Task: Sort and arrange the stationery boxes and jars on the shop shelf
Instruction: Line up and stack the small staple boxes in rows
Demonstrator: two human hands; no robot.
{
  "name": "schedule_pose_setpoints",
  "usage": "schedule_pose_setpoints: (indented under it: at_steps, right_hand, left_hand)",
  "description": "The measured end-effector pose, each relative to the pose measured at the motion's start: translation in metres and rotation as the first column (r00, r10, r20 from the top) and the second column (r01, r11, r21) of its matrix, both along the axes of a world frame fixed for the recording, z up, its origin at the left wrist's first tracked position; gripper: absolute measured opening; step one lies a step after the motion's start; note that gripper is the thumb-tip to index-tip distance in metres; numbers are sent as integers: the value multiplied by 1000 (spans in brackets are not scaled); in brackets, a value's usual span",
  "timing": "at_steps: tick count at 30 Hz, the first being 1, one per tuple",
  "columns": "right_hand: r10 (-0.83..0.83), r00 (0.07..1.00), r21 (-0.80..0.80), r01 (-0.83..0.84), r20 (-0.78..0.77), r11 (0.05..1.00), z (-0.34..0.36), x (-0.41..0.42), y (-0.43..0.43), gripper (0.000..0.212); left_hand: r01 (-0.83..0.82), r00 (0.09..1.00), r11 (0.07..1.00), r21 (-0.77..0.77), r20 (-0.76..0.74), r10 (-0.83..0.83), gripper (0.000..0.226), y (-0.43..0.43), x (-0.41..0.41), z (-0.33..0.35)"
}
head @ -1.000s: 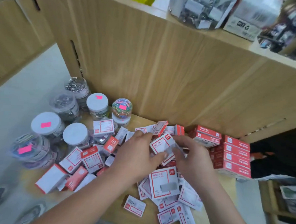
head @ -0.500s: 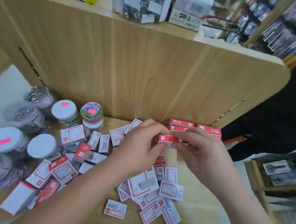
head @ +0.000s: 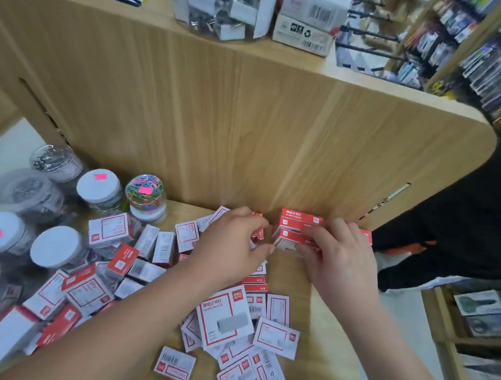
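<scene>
Stack: red boxes piled square against the back panel, at about 1 o'clock on the shelf.
Front box: lowest and nearest of the stack, red top and pale front face showing.
Right hand: at 4 o'clock of the stack, fingers curled onto the front box and pinching it; more red boxes partly hidden behind the knuckles.
Left hand: at 9 o'clock of the stack, just beside it, fingers bent over a small red box; gripping or merely touching, cannot tell.
Done so far: one short stack only, judging by the layout.
Left to do: most of it. Loose boxes scattered from 6 to 9 o'clock of the stack, some flat, some on edge, many overlapping. Jars bunched at 9 to 10 o'clock, toward the shelf's left end, in no clear row.
Progress: early, by the look of things.
</scene>
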State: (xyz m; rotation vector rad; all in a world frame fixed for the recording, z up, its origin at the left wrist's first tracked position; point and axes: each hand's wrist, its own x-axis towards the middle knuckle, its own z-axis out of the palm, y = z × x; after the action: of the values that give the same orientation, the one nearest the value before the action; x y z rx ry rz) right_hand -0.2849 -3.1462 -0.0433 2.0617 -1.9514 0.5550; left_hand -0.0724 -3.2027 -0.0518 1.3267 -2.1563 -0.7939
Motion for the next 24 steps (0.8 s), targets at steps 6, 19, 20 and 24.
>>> schedule_pose_setpoints:
  at_steps: [6,19,20,24]
  right_hand:
    - [25,1000,-24,-25,-4,999,-5,-7,-4,30]
    - [16,1000,14,-16,-21,1000,-11,-9,-2,34]
    - [13,1000,28,-12,-23,1000,-9,-8,-2,34]
    - [-30,999,47,31,-40,998,-4,0,2,40]
  left_hand:
    - [74,959,993,-90,278,-47,36,-11,-21,-1]
    - [100,975,991,-92,206,-80,28,-21,-22,-7]
    - [92,984,994,-66,157,-81,28,-20,-14,-6]
    - [24,999,999,-25,-40,-25,22,-8,36,0]
